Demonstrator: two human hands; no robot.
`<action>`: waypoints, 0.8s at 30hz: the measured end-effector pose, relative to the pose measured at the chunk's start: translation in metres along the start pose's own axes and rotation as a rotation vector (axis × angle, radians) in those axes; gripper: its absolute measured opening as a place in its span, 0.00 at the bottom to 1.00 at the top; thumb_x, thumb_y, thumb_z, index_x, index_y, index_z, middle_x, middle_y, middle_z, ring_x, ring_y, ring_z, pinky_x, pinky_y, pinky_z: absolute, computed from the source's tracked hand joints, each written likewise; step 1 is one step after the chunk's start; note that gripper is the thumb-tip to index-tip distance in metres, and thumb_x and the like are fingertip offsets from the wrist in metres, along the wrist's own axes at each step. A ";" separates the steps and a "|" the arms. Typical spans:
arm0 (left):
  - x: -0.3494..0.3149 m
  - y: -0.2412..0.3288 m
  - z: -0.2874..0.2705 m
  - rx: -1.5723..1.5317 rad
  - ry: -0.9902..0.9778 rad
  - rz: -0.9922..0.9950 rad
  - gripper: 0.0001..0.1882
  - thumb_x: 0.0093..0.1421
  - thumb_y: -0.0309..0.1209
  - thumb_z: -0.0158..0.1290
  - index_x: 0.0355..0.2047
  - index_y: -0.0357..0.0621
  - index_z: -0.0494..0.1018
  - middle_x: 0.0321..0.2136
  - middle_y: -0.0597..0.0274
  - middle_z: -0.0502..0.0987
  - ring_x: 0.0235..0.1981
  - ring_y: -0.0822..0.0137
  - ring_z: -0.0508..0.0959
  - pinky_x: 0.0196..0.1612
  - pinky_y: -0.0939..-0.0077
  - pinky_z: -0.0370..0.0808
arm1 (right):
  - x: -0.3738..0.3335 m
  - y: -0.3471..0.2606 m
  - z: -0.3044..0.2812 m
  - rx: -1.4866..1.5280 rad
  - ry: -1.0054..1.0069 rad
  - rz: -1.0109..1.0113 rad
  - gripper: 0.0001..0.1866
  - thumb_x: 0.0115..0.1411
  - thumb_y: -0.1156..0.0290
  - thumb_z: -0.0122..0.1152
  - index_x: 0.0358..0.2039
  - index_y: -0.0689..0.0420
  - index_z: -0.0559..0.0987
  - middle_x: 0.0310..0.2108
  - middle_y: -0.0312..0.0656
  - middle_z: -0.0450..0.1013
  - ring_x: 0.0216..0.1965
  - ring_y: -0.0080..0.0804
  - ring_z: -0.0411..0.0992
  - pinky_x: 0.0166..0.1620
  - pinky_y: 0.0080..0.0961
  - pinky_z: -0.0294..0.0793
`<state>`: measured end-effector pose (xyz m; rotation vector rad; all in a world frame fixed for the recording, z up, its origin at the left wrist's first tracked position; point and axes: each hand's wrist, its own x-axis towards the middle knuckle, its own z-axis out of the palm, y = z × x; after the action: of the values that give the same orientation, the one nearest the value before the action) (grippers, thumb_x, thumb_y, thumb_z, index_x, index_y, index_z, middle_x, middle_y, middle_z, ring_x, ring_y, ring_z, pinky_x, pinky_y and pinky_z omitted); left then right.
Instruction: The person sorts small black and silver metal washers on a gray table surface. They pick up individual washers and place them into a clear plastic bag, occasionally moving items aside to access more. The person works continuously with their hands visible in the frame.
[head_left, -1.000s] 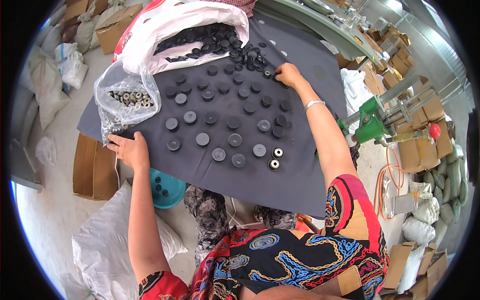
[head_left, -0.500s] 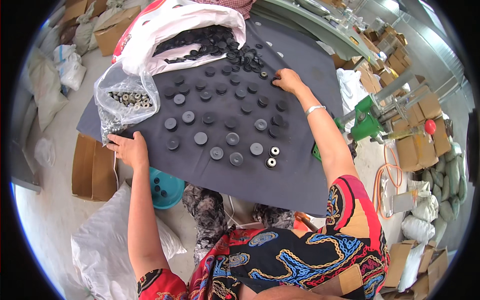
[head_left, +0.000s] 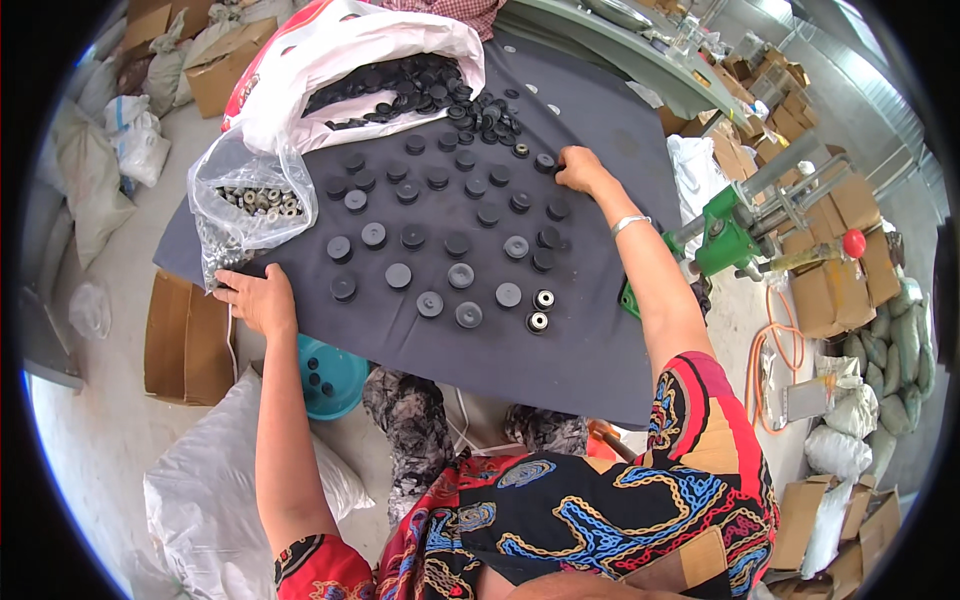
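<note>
Rows of black round knobs (head_left: 398, 276), like short plugs or caps, stand on a dark cloth-covered table (head_left: 400, 335). Two near the right front (head_left: 540, 322) show pale metal rings on top. At the far right, my right hand (head_left: 586, 172) is beside one black knob (head_left: 544, 162), fingertips at its edge, thumb and fingers apart, not wrapped round it. My left hand (head_left: 262, 300) rests at the left table edge, fingers spread, against the bottom of a clear plastic bag (head_left: 305, 190) of small metal rings (head_left: 262, 200). A large white sack (head_left: 420, 40) spills loose black pieces (head_left: 400, 85) behind the rows.
Below the table's left edge are a turquoise basin (head_left: 345, 385) with a few black pieces, a cardboard box (head_left: 185, 340) and a white sack (head_left: 220, 490). To the right stands a green hand press (head_left: 722, 232) with a red-knobbed lever. Boxes and sacks line both sides.
My right hand has drawn slightly right, off the black knob it partly covered, which now shows fully. The view has shifted a little; my left hand stays put.
</note>
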<state>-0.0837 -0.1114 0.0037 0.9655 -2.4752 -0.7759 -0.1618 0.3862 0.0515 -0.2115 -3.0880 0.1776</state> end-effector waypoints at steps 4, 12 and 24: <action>0.000 0.000 0.000 0.014 0.003 0.009 0.47 0.52 0.41 0.51 0.65 0.34 0.40 0.62 0.28 0.43 0.59 0.32 0.57 0.59 0.54 0.62 | -0.005 0.006 -0.012 0.309 0.224 0.066 0.19 0.38 0.69 0.64 0.33 0.63 0.79 0.32 0.53 0.76 0.38 0.45 0.75 0.43 0.33 0.73; 0.001 0.001 0.000 0.010 -0.011 -0.002 0.47 0.52 0.42 0.51 0.65 0.34 0.40 0.62 0.28 0.44 0.59 0.33 0.57 0.58 0.54 0.63 | -0.032 -0.004 -0.002 0.084 0.028 0.047 0.16 0.40 0.68 0.65 0.33 0.57 0.80 0.32 0.45 0.77 0.38 0.42 0.75 0.43 0.33 0.72; 0.001 -0.003 0.000 0.004 0.002 0.003 0.47 0.52 0.42 0.52 0.65 0.34 0.41 0.62 0.28 0.44 0.60 0.33 0.56 0.59 0.54 0.61 | 0.006 -0.026 -0.023 0.134 0.094 -0.136 0.21 0.36 0.70 0.71 0.35 0.58 0.80 0.33 0.48 0.77 0.38 0.42 0.75 0.42 0.33 0.73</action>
<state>-0.0827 -0.1138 0.0019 0.9627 -2.4769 -0.7691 -0.1702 0.3645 0.0775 -0.0045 -2.9684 0.3567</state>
